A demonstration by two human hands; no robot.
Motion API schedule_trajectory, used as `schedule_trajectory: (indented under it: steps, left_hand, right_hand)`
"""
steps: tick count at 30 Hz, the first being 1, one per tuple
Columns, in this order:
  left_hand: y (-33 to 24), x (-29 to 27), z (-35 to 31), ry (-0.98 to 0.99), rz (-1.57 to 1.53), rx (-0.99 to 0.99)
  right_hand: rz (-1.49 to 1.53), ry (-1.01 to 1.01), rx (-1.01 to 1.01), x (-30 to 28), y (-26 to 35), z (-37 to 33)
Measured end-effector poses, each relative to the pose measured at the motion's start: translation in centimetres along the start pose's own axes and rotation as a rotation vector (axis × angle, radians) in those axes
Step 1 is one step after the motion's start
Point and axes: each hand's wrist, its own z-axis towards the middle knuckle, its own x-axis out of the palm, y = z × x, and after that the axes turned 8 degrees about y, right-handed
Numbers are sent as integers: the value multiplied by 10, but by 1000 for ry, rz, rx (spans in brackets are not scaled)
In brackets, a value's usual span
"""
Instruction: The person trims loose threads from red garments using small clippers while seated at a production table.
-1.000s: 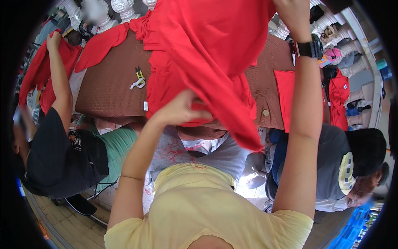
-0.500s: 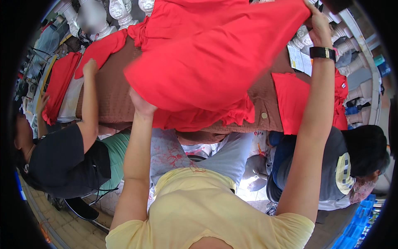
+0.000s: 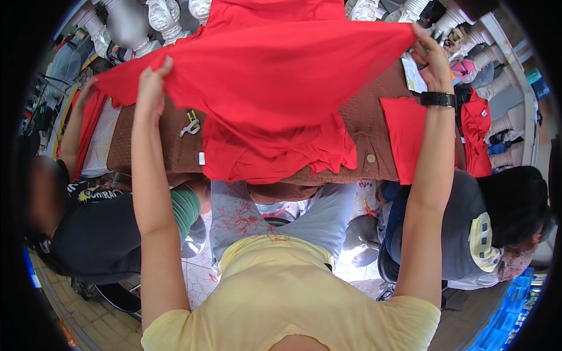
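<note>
A wide piece of red garment cloth [image 3: 257, 70] is stretched in the air above the brown-covered table [image 3: 133, 137]. My left hand [image 3: 151, 88] is closed on its left part, thumb up. Over at the right, my right hand [image 3: 434, 61] pinches the cloth's far right corner. Beneath it, a crumpled pile of red garments [image 3: 275, 152] lies at the near table edge, with a small white label [image 3: 202, 158] showing at its left. More red cloth [image 3: 275, 9] lies at the far side; the raised piece hides part of it.
Small yellow-and-white thread snips [image 3: 191, 124] lie left of the pile. Folded red cloth [image 3: 404, 131] and a paper booklet [image 3: 414, 75] are at the right. A person [image 3: 99, 228] at the left has a hand on red cloth; another person [image 3: 462, 228] sits at the right. White ornate balusters [image 3: 167, 20] line the back.
My left hand has moved up and left, spreading the red cloth wider and flatter. My right hand has come slightly down and left. The snips and the pile's label have come into sight.
</note>
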Motion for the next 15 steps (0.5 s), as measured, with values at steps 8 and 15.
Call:
schedule_trajectory:
  steps: [8, 15]
  left_hand:
    - [-27, -9, 25, -36, -301, 220]
    - [-28, -31, 41, -8, 80, 205]
  right_hand:
    - [-13, 33, -73, -7, 1, 1]
    - [30, -85, 31, 19, 7, -25]
